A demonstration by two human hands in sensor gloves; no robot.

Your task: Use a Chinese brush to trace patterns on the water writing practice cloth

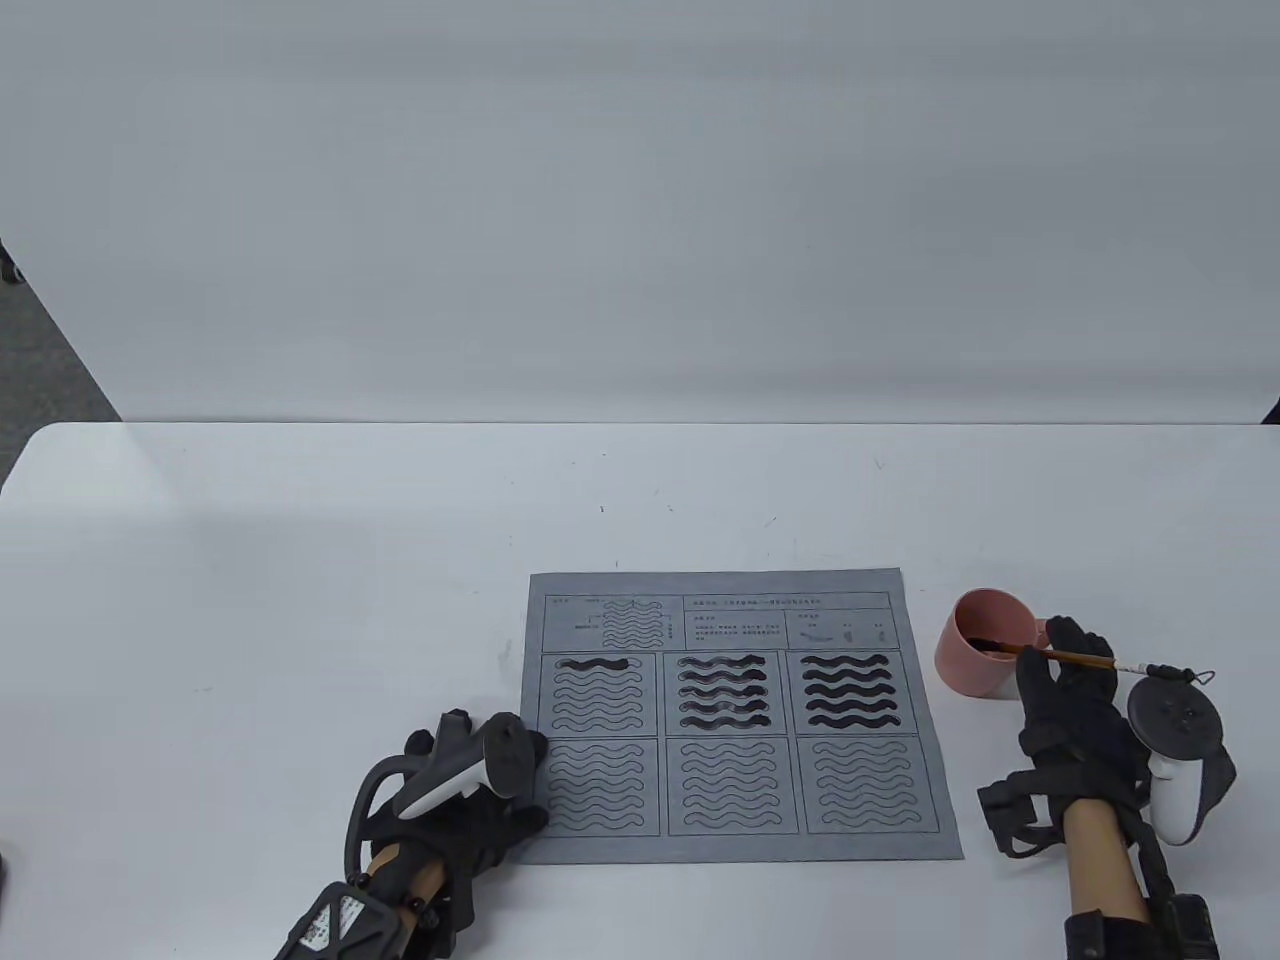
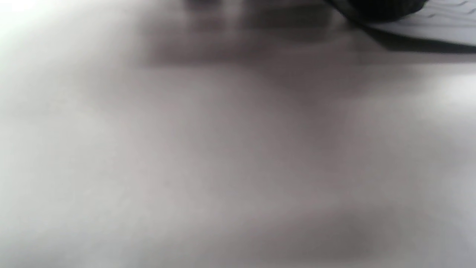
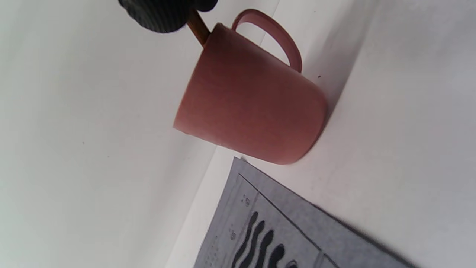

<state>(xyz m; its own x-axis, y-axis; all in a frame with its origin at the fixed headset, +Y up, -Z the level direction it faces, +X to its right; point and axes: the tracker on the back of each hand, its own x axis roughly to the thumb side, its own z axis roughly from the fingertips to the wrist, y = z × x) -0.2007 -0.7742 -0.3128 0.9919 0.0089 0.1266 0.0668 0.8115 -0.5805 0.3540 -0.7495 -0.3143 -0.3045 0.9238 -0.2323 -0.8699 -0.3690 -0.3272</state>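
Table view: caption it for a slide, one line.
Right hand dips the brush into the pink cup; left hand rests on the cloth.

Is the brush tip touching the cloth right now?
No, the brush tip is dipped inside the pink cup, right of the cloth.

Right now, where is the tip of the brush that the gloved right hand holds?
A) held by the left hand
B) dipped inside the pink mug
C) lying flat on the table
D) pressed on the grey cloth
B: the right hand holds the brush slanted over the rim of the pink mug, its dark tip inside, clear of the cloth.
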